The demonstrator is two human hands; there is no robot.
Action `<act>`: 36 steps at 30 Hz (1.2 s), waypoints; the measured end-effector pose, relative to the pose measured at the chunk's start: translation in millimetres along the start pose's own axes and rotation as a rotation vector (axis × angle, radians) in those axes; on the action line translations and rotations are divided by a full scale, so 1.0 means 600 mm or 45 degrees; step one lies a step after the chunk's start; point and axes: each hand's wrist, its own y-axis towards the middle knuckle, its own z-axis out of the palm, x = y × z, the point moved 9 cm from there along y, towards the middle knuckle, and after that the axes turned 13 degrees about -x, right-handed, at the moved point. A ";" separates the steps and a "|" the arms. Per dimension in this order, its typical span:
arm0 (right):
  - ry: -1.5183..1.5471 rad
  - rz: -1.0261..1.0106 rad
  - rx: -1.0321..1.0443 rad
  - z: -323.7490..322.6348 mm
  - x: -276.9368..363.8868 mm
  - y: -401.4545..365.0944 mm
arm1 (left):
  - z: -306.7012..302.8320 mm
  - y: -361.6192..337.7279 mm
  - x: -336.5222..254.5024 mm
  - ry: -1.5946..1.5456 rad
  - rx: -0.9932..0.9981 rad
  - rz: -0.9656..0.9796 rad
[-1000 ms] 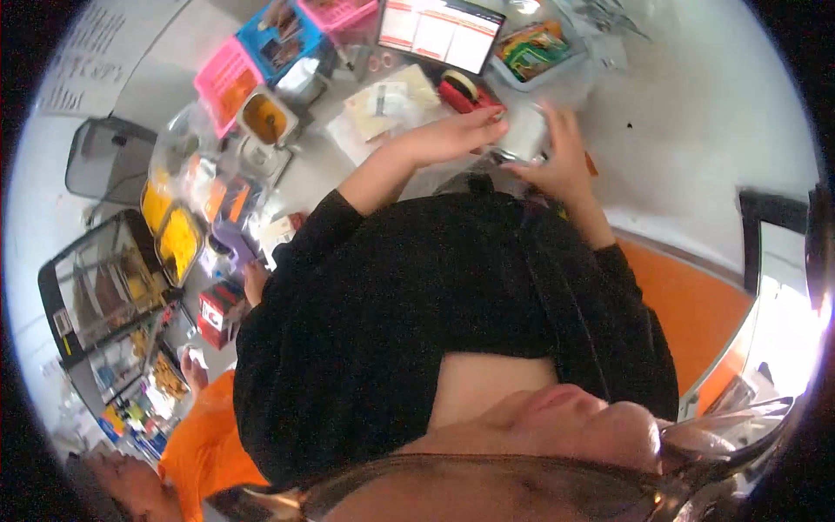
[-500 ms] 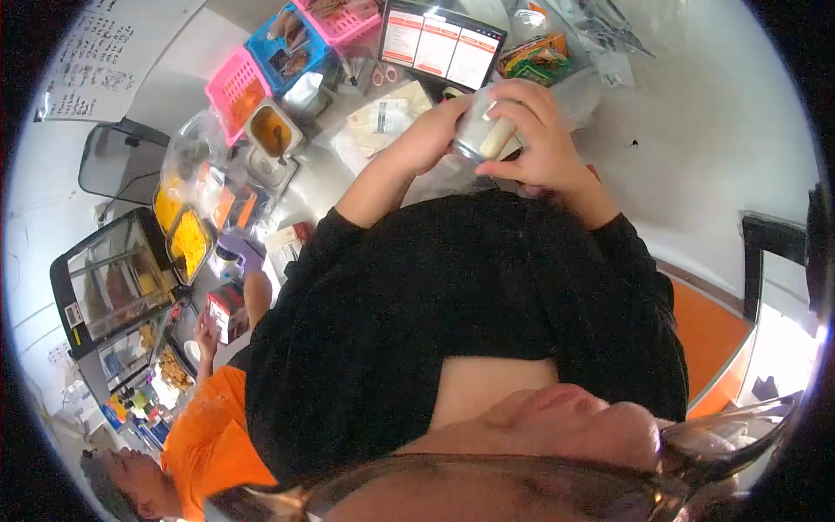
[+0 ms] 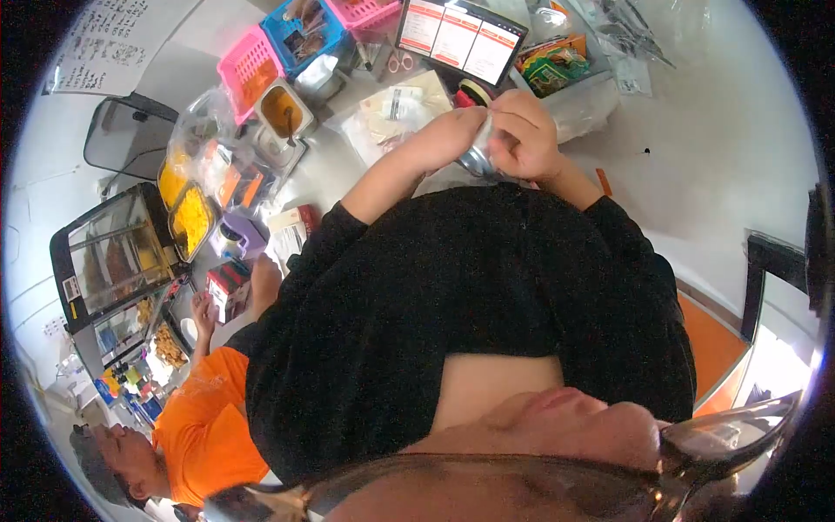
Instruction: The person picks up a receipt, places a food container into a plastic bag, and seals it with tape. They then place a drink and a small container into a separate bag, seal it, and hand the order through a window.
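Note:
Close in front of my black top, both hands are on a silvery, can-like container (image 3: 476, 160). Only its lower side and a strip between the hands show. My left hand (image 3: 452, 135) is closed along its left side, with the fingertips hidden behind it. The fingers of my right hand (image 3: 527, 135) are curled in against the right side and upper part, thumb bent. What exactly the fingers pinch at the top is hidden. Just beyond the hands lies a red and dark round item (image 3: 470, 93), partly covered. A plastic packet with pale contents (image 3: 403, 106) lies left of them.
A tablet (image 3: 462, 39) stands at the back, with colourful packets (image 3: 553, 70) to its right. Pink basket (image 3: 250, 74), blue basket (image 3: 301, 43) and a metal sauce tub (image 3: 284, 111) line the left. Further left, a co-worker in orange (image 3: 211, 409) works near yellow food trays (image 3: 191, 222).
My right hand's fingers, spread over the container before, are now curled in tighter. The container has turned or tilted and is more covered. The whole view has shifted slightly.

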 end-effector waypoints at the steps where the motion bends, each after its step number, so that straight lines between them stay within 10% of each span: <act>1: 0.008 -0.003 0.021 0.003 -0.001 -0.006 | 0.004 -0.001 0.009 0.020 -0.017 0.028; 11: 0.073 -0.009 0.061 0.020 0.023 -0.017 | 0.019 -0.038 0.053 -0.475 0.053 -0.340; 15: -0.146 -0.046 -0.001 0.010 0.042 0.001 | -0.017 -0.039 0.041 -0.301 -0.216 -0.025; 22: 0.131 1.126 -0.040 0.063 -0.053 -0.101 | -0.065 -0.056 0.059 -0.154 -0.612 0.032; 36: -0.102 1.232 0.376 0.134 -0.042 -0.164 | -0.059 -0.091 0.136 0.282 -0.531 -0.153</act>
